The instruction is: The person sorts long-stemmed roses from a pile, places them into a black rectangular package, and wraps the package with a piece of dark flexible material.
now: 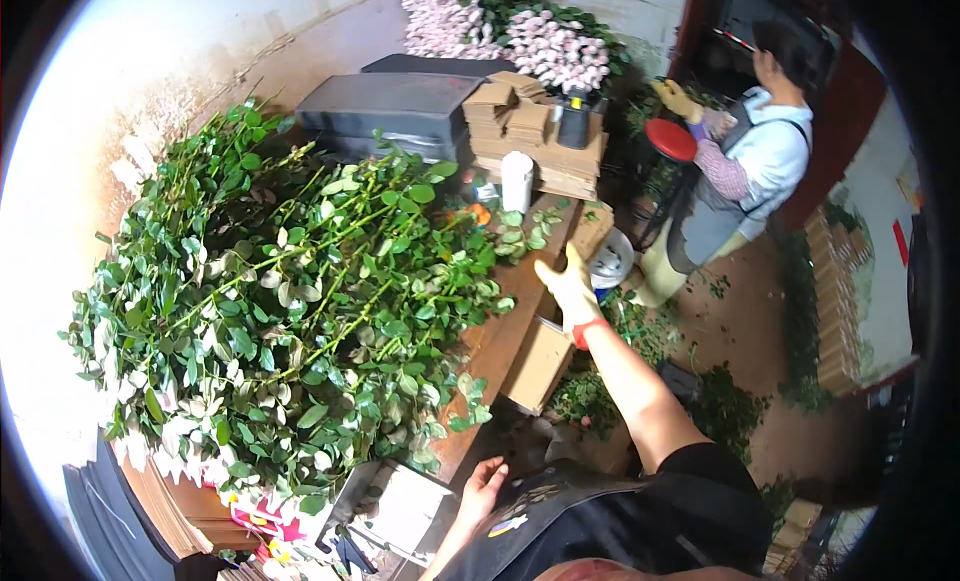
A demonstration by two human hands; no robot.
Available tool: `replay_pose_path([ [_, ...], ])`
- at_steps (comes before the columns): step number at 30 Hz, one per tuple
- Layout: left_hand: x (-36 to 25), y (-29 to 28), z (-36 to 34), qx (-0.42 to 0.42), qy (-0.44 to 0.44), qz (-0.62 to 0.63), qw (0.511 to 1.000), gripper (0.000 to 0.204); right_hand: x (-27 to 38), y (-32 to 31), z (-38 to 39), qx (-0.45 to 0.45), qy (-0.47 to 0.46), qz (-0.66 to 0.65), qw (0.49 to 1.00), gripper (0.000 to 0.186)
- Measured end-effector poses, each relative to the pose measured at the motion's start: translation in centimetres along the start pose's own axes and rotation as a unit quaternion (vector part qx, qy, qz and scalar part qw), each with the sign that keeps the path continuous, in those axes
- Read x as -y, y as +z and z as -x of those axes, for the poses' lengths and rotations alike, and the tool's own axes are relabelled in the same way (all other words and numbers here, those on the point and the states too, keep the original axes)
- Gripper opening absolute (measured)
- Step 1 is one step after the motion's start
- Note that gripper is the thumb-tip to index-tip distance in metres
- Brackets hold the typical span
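Observation:
My right hand (566,286), in a cream glove with a red cuff, reaches over the brown wooden table (535,271) near its right edge, fingers spread and holding nothing. Low by the table's front, my bare left hand (485,486) has loosely bent fingers and nothing visible in it, beside a white-and-grey box (415,506). A large heap of leafy thorny stems (290,301) covers the table to the left. Just beyond my right hand are a cardboard piece (590,226) and a few loose leaves; a white cylinder (517,181) stands farther back.
A co-worker (745,166) in gloves and overalls stands at right by a red round seat (670,141) and white bucket (610,259). Cardboard stacks (530,156), dark cases (380,111) and pink rose bunches (555,46) are at the back. Cut foliage (720,431) litters the floor.

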State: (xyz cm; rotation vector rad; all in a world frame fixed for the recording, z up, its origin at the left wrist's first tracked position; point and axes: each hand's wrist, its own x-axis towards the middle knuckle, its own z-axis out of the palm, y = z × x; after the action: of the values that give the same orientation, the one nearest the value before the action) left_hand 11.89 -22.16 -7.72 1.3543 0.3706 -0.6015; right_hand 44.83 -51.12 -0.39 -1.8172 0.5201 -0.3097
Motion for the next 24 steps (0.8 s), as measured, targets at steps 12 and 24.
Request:
replay_pose_path([
  [12, -0.5, 6.9, 1.1, -0.254, -0.102, 0.125, 0.954, 0.036, -1.6, 14.4, -20.5, -0.033, 0.012, -0.022, 0.999, 0.101],
  [24, -3.0, 9.3, -2.6, -0.235, -0.065, 0.086, 0.966, 0.039, 1.4, 8.7, -20.3, 0.067, -0.073, -0.055, 0.994, 0.067],
])
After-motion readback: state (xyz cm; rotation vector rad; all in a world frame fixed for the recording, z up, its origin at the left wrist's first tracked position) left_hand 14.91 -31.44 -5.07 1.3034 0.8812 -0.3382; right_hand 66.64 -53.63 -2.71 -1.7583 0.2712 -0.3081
